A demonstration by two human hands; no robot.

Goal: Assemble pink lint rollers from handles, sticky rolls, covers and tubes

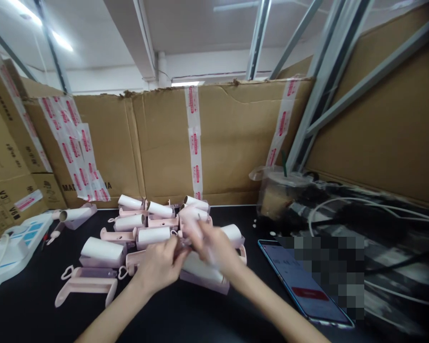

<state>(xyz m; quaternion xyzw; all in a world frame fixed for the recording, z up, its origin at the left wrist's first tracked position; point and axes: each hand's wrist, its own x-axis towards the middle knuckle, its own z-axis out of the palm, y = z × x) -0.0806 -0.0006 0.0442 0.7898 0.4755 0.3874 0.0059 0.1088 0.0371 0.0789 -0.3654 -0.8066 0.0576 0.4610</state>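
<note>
My left hand [159, 264] is closed in a pinch over the middle of the table, close to a white sticky-paper roll [153, 235]. What its fingertips hold is too small to make out. Motion smears my right hand [214, 245], whose fingers are closed around a blurred pale pink plastic part [192, 221]. The fingertips of both hands almost meet. Below the right hand lies another white roll [202, 269] in a pink case. Several similar rolls and pink plastic frames surround the hands. At the left, a pink frame [87, 285] lies near a heart-shaped loop [67, 273].
A phone [303, 283] lies at the right, with a lidded drink cup [277, 193] behind it. Dark bundled stuff and a white cable [343, 202] crowd the right side. A white power strip [25, 243] sits at the left. Taped cardboard [160, 143] walls the back.
</note>
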